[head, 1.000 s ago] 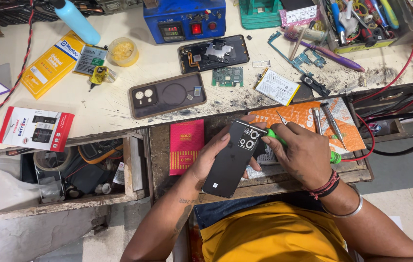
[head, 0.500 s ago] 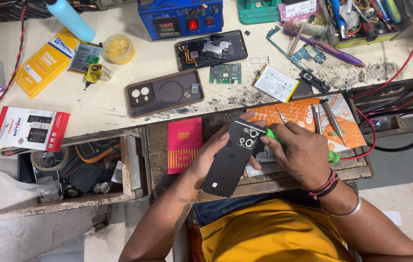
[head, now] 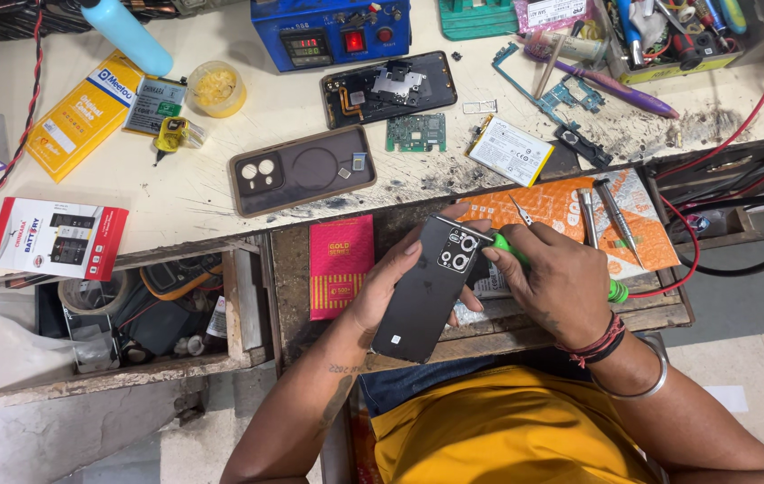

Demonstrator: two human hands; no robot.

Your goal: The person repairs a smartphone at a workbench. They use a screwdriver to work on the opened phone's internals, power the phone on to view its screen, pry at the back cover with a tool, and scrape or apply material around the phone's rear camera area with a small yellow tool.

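Now the left hand holds a black phone by its left edge, fingers curled closed around it, thumb on the near side. The phone lies back side up over the open drawer in front of the person, its long axis running diagonally: the camera end points up and to the right, away from the body, and the other end points down-left toward the yellow shirt. Two round lenses show on its back (a third small dot is beside them).

The right hand is closed on a green-handled tool; its tip meets the phone near the camera corner, though the exact contact is hidden by the fingers.

On the table I count one phone case, one opened phone body, one small green circuit board and one white battery. Two metal screwdrivers rest on the orange sheet, just beside the right hand. One red packet lies left of the phone.
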